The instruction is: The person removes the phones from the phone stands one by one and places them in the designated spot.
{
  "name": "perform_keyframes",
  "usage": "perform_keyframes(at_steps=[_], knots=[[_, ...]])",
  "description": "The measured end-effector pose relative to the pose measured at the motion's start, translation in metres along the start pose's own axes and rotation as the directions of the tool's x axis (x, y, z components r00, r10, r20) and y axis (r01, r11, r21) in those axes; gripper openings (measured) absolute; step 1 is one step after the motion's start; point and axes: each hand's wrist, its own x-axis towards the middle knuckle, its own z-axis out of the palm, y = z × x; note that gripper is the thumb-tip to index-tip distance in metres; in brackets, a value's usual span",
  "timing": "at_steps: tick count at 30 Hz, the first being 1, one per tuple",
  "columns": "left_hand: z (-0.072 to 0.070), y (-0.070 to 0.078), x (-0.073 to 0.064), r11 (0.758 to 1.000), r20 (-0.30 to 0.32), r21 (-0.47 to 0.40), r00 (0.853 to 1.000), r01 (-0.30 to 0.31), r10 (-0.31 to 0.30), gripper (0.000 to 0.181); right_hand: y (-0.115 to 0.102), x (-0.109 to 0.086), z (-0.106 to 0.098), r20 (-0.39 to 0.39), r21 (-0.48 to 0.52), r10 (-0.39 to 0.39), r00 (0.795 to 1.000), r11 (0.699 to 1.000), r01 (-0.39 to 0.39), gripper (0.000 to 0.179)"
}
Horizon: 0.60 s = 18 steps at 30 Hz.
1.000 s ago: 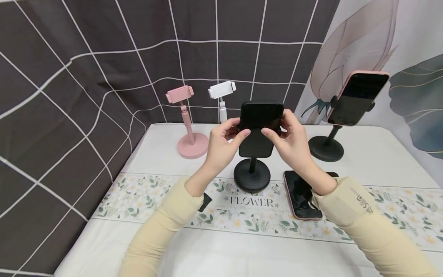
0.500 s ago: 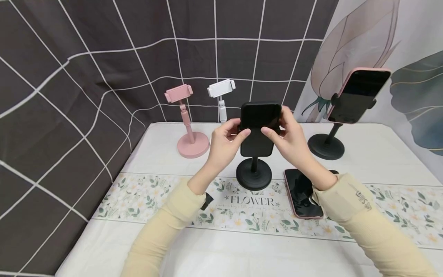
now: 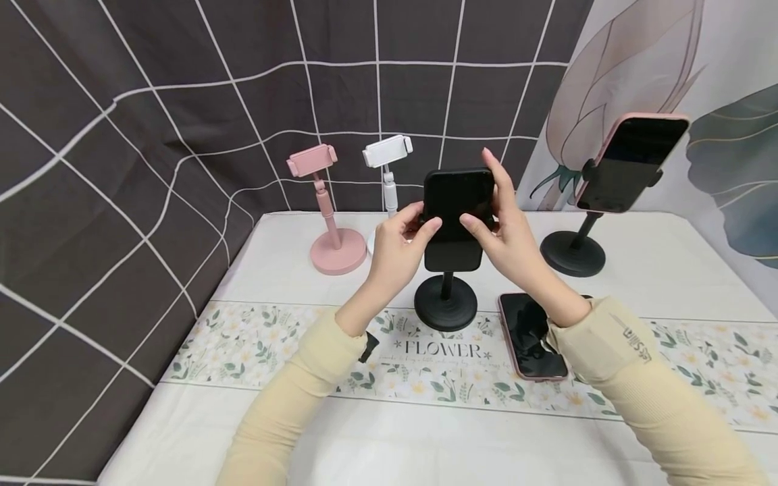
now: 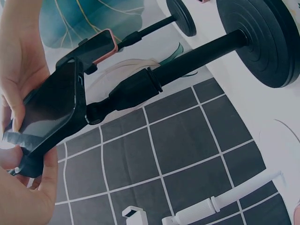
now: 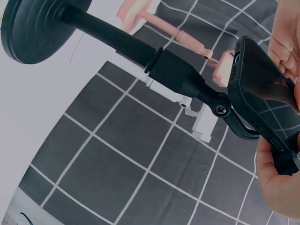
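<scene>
A black phone (image 3: 457,196) sits in the clamp of a black phone stand (image 3: 446,304), its dark screen facing me. My left hand (image 3: 395,253) grips the clamp end at the phone's left side, thumb in front. On the other side, my right hand (image 3: 510,233) holds the opposite clamp end between thumb and fingers, the index finger extended up beside the phone's top corner. In the right wrist view, fingers (image 5: 272,180) curl round the dark clamp end. The stand's jointed neck (image 5: 221,109) runs up behind the phone. The clamp's back is hidden in the head view.
A pink phone stand (image 3: 338,251) and a white phone stand (image 3: 389,152) stand at the back left. Back right, another black stand (image 3: 573,254) carries a pink-edged phone (image 3: 632,162). A pink-edged phone (image 3: 531,337) lies on the table under my right forearm. Grid-patterned cloth (image 3: 340,40) hangs behind.
My right index finger has straightened upward, away from the phone's edge. The phone looks slightly more tilted up toward me. Both hands stay at its sides, and the head view has shifted a little.
</scene>
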Motion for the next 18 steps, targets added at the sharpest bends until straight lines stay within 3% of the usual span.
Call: perform_keyframes(at_steps=[5, 8, 10, 14, 18], knots=[[0.001, 0.000, 0.001, 1.000, 0.000, -0.024, 1.000, 0.003, -0.003, 0.026, -0.006, -0.001, 0.001, -0.029, -0.079, 0.019, 0.999, 0.997, -0.021, 0.081], [0.000, 0.001, 0.002, 0.999, 0.006, -0.046, 1.000, 0.011, -0.011, 0.026, -0.014, 0.000, 0.005, -0.081, -0.170, -0.058, 0.995, 0.984, 0.044, 0.076], [0.000, 0.001, 0.003, 0.999, 0.012, -0.048, 1.000, 0.014, -0.013, 0.026, -0.022, 0.001, 0.011, -0.131, -0.257, -0.145, 0.981, 0.961, 0.107, 0.067], [-0.001, 0.000, 0.002, 0.999, 0.009, -0.038, 1.000, -0.004, 0.004, 0.019, -0.040, 0.010, 0.023, -0.169, -0.478, -0.289, 0.942, 0.860, 0.178, 0.044], [0.000, -0.001, 0.001, 0.999, -0.009, -0.039, 1.000, -0.021, 0.021, 0.009, -0.047, 0.019, 0.034, -0.109, -0.660, -0.319, 0.942, 0.732, 0.171, 0.033]])
